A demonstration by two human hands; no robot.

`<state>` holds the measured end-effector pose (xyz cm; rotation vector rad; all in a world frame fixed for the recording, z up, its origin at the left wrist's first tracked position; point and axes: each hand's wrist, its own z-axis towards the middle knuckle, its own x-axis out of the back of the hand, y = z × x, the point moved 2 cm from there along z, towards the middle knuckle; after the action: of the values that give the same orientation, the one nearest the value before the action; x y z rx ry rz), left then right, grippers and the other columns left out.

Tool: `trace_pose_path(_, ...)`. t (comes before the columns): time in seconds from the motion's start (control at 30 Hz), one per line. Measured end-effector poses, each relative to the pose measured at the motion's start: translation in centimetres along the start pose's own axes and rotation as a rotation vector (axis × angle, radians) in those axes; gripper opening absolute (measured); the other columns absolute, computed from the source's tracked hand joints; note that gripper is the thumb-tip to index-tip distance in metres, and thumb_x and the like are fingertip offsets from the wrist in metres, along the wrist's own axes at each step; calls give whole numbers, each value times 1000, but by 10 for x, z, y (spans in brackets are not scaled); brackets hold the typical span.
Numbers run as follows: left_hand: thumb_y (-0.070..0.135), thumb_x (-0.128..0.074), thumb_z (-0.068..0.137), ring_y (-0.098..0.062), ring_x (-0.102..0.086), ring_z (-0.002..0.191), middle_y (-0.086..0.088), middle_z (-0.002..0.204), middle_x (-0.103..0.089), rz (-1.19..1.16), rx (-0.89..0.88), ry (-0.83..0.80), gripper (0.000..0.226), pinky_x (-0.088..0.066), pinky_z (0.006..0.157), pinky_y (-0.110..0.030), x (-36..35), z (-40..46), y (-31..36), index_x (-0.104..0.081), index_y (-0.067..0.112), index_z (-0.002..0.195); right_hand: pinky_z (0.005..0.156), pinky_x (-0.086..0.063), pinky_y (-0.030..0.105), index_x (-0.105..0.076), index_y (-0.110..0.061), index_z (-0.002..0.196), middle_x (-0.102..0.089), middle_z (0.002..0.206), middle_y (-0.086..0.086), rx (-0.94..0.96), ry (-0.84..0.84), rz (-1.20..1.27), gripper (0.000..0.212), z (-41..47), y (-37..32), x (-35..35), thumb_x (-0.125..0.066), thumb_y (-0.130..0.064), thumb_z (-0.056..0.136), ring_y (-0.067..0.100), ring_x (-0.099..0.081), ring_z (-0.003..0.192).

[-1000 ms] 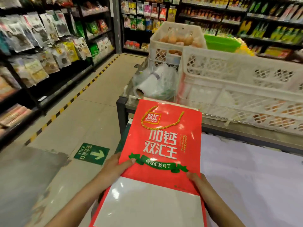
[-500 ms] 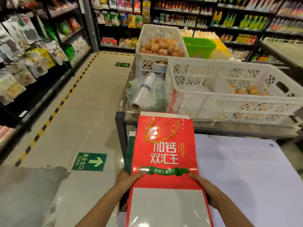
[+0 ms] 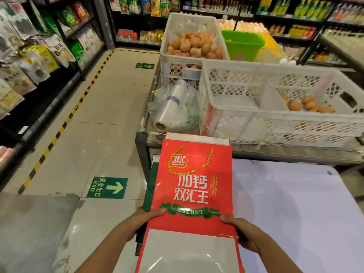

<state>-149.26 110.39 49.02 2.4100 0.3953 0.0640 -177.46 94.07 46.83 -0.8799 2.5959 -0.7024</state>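
I hold a flat red paper gift bag (image 3: 194, 186) with white lettering, a green ribbon print and a gold cord handle. It lies folded, its white bottom panel toward me. My left hand (image 3: 144, 218) grips its left edge, thumb on the front. My right hand (image 3: 241, 229) grips its right edge, thumb on top. The bag hangs over the left part of a white table (image 3: 291, 209).
A metal stand (image 3: 285, 152) ahead carries a white crate (image 3: 275, 123) holding a few eggs, a taller crate of eggs (image 3: 194, 46), a plastic-bag roll (image 3: 173, 107) and a green basket (image 3: 243, 45). Snack shelves (image 3: 35, 56) line the left aisle. A green exit sign (image 3: 107, 187) marks the floor.
The view has tilted down and pulled back, so the egg crates show more fully. The bag sits lower and smaller in view; both hands keep their grip on its edges.
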Motion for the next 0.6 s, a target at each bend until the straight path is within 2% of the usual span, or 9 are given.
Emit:
trace_pose_path(0.1, 72, -82, 13, -15, -69, 88, -4, 103, -71, 45, 27, -10, 120, -52, 60, -19, 5, 2, 2, -54, 19, 117, 103, -45, 45, -61, -5, 118, -71, 109, 16, -9, 14, 24, 88, 2, -1, -2, -93, -33, 41, 32, -65, 107)
trace_pose_path(0.2, 73, -81, 12, -13, -70, 83, -2, 96, -73, 79, 10, -33, 116, -51, 60, -18, 10, 2, 2, -58, 19, 111, 102, -45, 48, -60, -4, 118, -69, 111, 19, 6, 31, 46, 84, 0, 3, -11, -91, -35, 46, 35, -65, 107)
trace_pose_path(0.3, 65, -87, 25, -16, -72, 83, -3, 92, -76, 79, -43, -70, 106, -55, 65, -22, 20, 5, -4, -61, 15, 115, 104, -43, 48, -61, -5, 119, -69, 112, 18, 54, 30, 18, 79, -8, 10, -25, -86, -44, 55, 34, -65, 107)
trace_pose_path(0.37, 59, -90, 29, -23, -72, 87, -8, 96, -75, 89, -68, -80, 104, -56, 71, -28, 30, 3, -7, -62, 12, 117, 105, -42, 48, -62, -6, 120, -69, 113, 16, 68, 47, 27, 82, -14, 23, -39, -86, -49, 55, 33, -65, 108)
trace_pose_path(0.4, 57, -91, 29, -24, -72, 86, -8, 95, -75, 101, -83, -81, 102, -56, 69, -28, 37, 2, -8, -62, 11, 115, 105, -42, 48, -61, -7, 121, -69, 114, 15, 77, 57, 52, 83, -16, 31, -48, -87, -49, 54, 33, -64, 108)
trace_pose_path(0.47, 53, -89, 30, -22, -72, 83, -7, 96, -74, 128, -130, -91, 100, -55, 63, -25, 51, -1, -9, -54, 10, 114, 105, -43, 49, -56, -10, 124, -68, 115, 15, 112, 91, 112, 85, -19, 49, -68, -87, -46, 54, 34, -64, 109)
trace_pose_path(0.53, 51, -87, 37, -18, -69, 91, -4, 106, -68, 162, -162, -127, 99, -54, 67, -25, 63, -3, -7, -42, 20, 118, 103, -44, 50, -53, -13, 125, -68, 116, 15, 165, 116, 172, 83, -24, 60, -87, -86, -43, 56, 35, -64, 108)
trace_pose_path(0.6, 46, -88, 55, -15, -67, 89, -1, 103, -66, 207, -144, -197, 73, -53, 66, -22, 68, -8, -8, -42, 26, 109, 98, -48, 47, -56, -12, 123, -68, 115, 16, 214, 111, 221, 76, -33, 66, -104, -83, -39, 58, 35, -65, 107)
